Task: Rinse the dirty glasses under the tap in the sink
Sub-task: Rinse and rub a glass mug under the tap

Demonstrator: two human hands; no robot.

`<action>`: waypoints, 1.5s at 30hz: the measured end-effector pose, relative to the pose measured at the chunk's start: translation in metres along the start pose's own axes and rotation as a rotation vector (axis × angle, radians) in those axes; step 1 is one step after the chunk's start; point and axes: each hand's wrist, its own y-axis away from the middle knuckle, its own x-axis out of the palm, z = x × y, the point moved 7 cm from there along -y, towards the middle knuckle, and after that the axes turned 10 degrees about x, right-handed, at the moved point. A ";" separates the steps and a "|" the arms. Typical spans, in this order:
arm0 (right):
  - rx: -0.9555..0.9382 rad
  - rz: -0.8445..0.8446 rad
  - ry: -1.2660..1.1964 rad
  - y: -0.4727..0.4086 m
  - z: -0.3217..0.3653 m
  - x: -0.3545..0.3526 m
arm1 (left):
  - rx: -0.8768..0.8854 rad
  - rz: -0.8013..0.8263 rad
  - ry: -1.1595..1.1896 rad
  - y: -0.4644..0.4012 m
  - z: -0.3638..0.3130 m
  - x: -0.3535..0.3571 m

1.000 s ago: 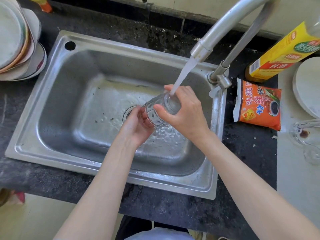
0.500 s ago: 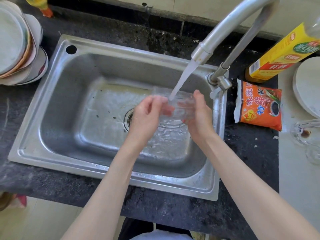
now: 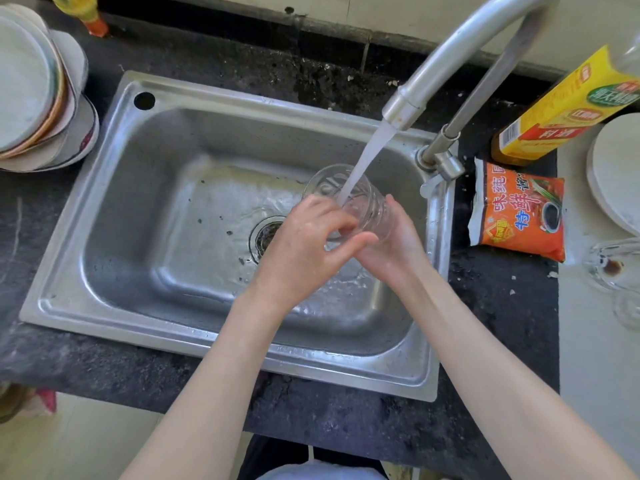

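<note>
Both hands, left point(image 3: 304, 244) and right point(image 3: 391, 244), grip a glass point(image 3: 349, 199) under the tap point(image 3: 446, 67) over a steel sink point(image 3: 104, 209) in a black counter point(image 3: 346, 410).

Glass point(image 3: 349, 199) over sink point(image 3: 114, 216), under tap point(image 3: 450, 64); plates point(image 3: 38, 88) left, packet point(image 3: 517, 209) right.

Bright, even daylight fills the frame, perhaps from the upper right, with soft glare on the steel sink point(image 3: 114, 140). Wide-angle bending curves the edges; the right margin looks slightly soft.
</note>
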 end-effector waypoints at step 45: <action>0.019 -0.080 0.287 -0.015 -0.009 -0.010 | -0.650 -0.220 0.713 -0.005 0.032 0.004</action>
